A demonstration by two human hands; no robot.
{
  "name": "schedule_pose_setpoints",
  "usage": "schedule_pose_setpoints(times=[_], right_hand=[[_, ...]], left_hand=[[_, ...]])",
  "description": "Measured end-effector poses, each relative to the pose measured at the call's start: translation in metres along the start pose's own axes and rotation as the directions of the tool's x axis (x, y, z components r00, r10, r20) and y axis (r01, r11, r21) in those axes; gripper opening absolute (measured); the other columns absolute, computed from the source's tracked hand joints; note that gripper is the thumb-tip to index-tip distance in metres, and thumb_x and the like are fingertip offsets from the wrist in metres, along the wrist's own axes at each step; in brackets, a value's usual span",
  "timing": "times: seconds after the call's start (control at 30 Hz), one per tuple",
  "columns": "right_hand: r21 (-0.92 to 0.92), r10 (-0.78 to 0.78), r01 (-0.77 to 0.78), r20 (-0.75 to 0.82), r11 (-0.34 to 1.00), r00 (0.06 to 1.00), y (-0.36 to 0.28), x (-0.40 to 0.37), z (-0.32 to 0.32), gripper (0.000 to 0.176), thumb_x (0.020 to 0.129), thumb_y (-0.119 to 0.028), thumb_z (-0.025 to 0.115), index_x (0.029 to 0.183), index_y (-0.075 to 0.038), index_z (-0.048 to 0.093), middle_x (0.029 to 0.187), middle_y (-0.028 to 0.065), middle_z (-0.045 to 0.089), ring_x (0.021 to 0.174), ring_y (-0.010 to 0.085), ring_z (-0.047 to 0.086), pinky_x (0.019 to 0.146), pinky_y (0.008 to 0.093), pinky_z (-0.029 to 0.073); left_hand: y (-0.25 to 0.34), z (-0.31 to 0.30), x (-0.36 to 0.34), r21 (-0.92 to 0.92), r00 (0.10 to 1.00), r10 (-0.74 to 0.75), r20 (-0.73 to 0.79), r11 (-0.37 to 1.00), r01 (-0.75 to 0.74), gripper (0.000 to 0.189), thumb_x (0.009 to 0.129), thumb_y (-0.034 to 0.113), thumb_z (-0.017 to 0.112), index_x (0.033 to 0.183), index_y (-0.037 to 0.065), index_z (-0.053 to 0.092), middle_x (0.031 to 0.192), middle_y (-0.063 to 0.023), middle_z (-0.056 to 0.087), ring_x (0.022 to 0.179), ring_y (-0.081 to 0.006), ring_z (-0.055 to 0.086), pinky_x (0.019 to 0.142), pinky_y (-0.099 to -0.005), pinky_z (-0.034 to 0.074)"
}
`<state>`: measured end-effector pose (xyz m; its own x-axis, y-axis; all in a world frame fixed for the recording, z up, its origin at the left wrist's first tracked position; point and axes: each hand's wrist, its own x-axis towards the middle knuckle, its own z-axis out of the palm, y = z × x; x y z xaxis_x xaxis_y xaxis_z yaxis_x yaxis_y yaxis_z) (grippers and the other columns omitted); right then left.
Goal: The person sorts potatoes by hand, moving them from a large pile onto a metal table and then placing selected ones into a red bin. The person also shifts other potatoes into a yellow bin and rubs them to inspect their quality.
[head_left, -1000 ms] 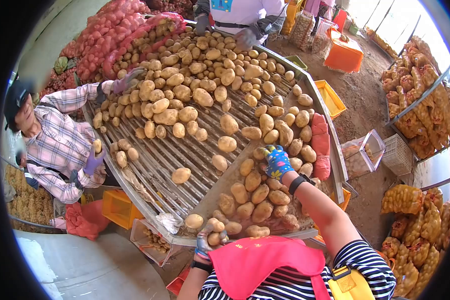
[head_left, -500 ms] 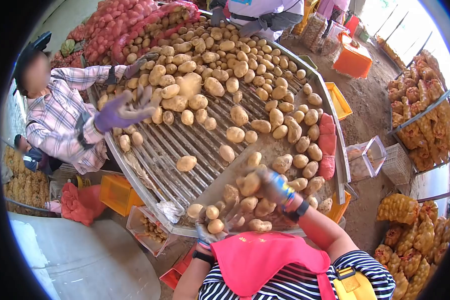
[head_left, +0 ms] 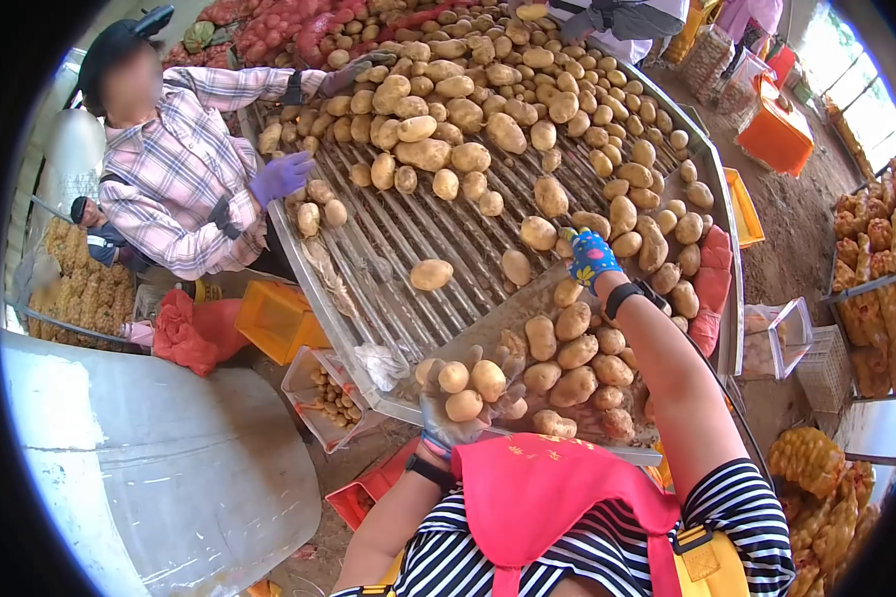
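Observation:
Several small potatoes (head_left: 463,405) rest in my left hand (head_left: 450,423), which is gloved and cupped at the near edge of the slatted sorting table (head_left: 398,328). My right hand (head_left: 589,259), in a blue patterned glove, reaches over the table with its fingers at a potato (head_left: 539,234); whether it grips one cannot be made out. Larger potatoes (head_left: 575,386) lie on the flat metal part between my hands. Farther back, a big heap of potatoes (head_left: 458,90) covers the slats.
A co-worker in a plaid shirt (head_left: 174,169) stands at the left, both gloved hands at the table. Another person (head_left: 627,20) is at the far side. Orange crates (head_left: 279,320), a clear bin (head_left: 319,408) and a red cloth pad (head_left: 712,284) are around the table.
My right hand has moved forward, away from me. My left hand now shows several potatoes held up in it. The co-worker's purple-gloved hand has drawn back, and the view has shifted.

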<state>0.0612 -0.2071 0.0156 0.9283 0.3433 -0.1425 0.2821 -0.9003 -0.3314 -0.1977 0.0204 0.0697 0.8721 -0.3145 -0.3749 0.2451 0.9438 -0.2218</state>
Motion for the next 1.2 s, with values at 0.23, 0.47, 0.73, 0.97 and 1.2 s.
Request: schedule_pose_setpoints(times=[0.23, 0.47, 0.73, 0.97, 1.2], right_hand=[[0.678, -0.033, 0.138, -0.165, 0.722, 0.986, -0.054, -0.116, 0.001, 0.035, 0.08, -0.021, 0.072, 0.109, -0.004, 0.06, 0.092, 0.018, 0.069, 0.086, 0.0348, 0.069, 0.072, 0.0405, 0.054], [0.441, -0.43, 0.531, -0.314, 0.723, 0.846, -0.117, -0.2, 0.001, 0.059, 0.082, -0.036, 0.068, 0.13, -0.004, 0.055, 0.127, 0.0185, 0.057, 0.122, 0.0419, 0.05, 0.102, 0.0519, 0.039], [0.294, -0.132, 0.181, -0.179, 0.938, 0.975, -0.005, -0.14, -0.027, 0.045, 0.075, -0.019, 0.071, 0.117, -0.007, 0.063, 0.117, 0.0162, 0.062, 0.111, 0.0354, 0.059, 0.09, 0.0443, 0.05], [0.193, -0.145, 0.142, 0.004, 0.971, 0.989, 0.0, -0.067, 0.024, 0.039, 0.078, -0.023, 0.074, 0.112, -0.005, 0.066, 0.1, 0.0155, 0.069, 0.096, 0.0351, 0.066, 0.079, 0.0406, 0.055], [0.853, -0.099, -0.39, 0.38, -0.348, 0.92, -0.04, -0.108, 0.008, 0.049, 0.101, -0.049, 0.045, 0.128, -0.01, 0.058, 0.101, 0.0086, 0.067, 0.081, 0.02, 0.061, 0.073, 0.035, 0.051]], left_hand=[[-0.001, -0.02, 0.003, 0.026, 0.992, 0.03, 0.123, 0.999, -0.033, 0.064, 0.088, 0.054, 0.055, 0.133, 0.008, 0.051, 0.139, -0.0222, 0.048, 0.13, -0.0462, 0.042, 0.103, -0.0742, 0.032], [-0.006, -0.026, 0.005, 0.118, 0.996, 0.093, -0.017, 0.989, -0.09, 0.065, 0.093, 0.058, 0.049, 0.141, 0.014, 0.049, 0.138, -0.0167, 0.05, 0.127, -0.0346, 0.048, 0.107, -0.0547, 0.038], [-0.002, -0.019, 0.0, 0.201, 0.998, 0.003, -0.07, 0.979, 0.011, 0.062, 0.09, 0.056, 0.055, 0.131, 0.009, 0.054, 0.129, -0.0182, 0.056, 0.117, -0.0345, 0.054, 0.104, -0.0502, 0.043], [-0.002, -0.025, -0.004, 0.145, 0.998, -0.058, -0.034, 0.987, 0.062, 0.061, 0.086, 0.055, 0.06, 0.122, 0.006, 0.059, 0.122, -0.0199, 0.061, 0.11, -0.0361, 0.058, 0.101, -0.0487, 0.045], [-0.01, -0.006, -0.011, 0.207, 0.979, -0.114, -0.169, 0.967, 0.148, 0.059, 0.084, 0.054, 0.064, 0.113, 0.002, 0.062, 0.114, -0.0229, 0.064, 0.103, -0.0373, 0.062, 0.096, -0.0477, 0.049]])
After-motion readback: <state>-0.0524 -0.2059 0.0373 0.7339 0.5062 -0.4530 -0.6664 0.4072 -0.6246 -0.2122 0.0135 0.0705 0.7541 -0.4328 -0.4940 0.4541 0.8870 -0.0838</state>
